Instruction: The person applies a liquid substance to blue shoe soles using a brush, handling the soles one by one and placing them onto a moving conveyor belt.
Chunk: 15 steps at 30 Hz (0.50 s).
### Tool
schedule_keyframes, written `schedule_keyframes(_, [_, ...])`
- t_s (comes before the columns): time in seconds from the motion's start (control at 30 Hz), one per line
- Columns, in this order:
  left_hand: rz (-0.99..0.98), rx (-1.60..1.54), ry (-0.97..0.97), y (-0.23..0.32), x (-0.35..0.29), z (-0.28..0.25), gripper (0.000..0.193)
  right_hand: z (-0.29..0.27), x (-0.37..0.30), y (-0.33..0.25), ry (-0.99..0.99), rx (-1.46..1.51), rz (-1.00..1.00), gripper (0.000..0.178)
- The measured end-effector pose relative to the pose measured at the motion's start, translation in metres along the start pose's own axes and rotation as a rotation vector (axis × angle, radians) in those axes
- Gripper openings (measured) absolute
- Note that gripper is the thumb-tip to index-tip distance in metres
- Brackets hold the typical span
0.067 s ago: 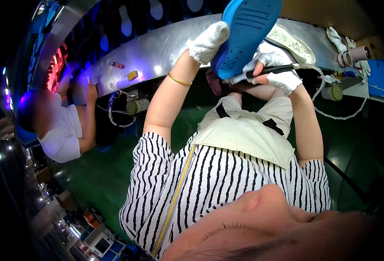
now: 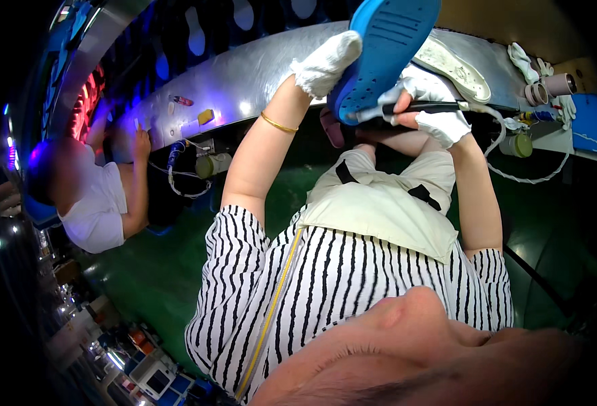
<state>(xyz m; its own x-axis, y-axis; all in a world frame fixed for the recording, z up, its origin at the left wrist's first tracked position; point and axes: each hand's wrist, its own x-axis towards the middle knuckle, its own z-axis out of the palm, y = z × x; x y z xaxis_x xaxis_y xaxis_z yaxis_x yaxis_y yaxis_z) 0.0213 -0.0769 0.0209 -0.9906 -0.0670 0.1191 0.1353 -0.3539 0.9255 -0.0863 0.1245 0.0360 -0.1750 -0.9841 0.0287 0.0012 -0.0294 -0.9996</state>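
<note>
My left hand (image 2: 329, 61), in a white glove, grips a blue shoe sole (image 2: 386, 57) by its left edge and holds it up, tilted, above the bench's near edge. Its fingers are partly hidden behind the sole. My right hand (image 2: 426, 108), in a white glove with bare fingertips, is closed round the black handle of a brush (image 2: 437, 107). A pale hose (image 2: 498, 132) runs from the handle's rear. The pale bristles lie against or very near the sole's lower end; I cannot tell which. A white shoe sole (image 2: 457, 68) rests on the bench beyond my right hand.
The metal bench (image 2: 244, 74) curves across the front. A yellow block (image 2: 206, 116) sits on it at left, with a co-worker (image 2: 102, 196) farther left. Cups (image 2: 559, 83), spare gloves (image 2: 523, 62) and a blue bin (image 2: 595, 118) stand at right. Green-capped containers (image 2: 517, 145) hang below.
The brush tip has shifted slightly up against the sole's lower end, and my right hand moved a little with it. The blue sole and left hand shifted very slightly.
</note>
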Motion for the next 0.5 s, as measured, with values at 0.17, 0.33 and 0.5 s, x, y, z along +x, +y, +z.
schedule_keyframes(0.17, [-0.203, -0.044, 0.136, 0.020, 0.009, 0.007, 0.069, 0.016, 0.009, -0.007, -0.022, -0.469, -0.211, 0.013])
schedule_keyframes(0.33, [-0.252, 0.097, 0.142, 0.018, 0.015, 0.002, 0.076, 0.010, 0.014, -0.012, 0.001, -0.188, 0.069, 0.012])
schedule_keyframes(0.5, [-0.311, 0.171, 0.190, 0.024, 0.019, 0.001, 0.076, 0.010, 0.017, -0.006, 0.073, -0.263, 0.019, 0.009])
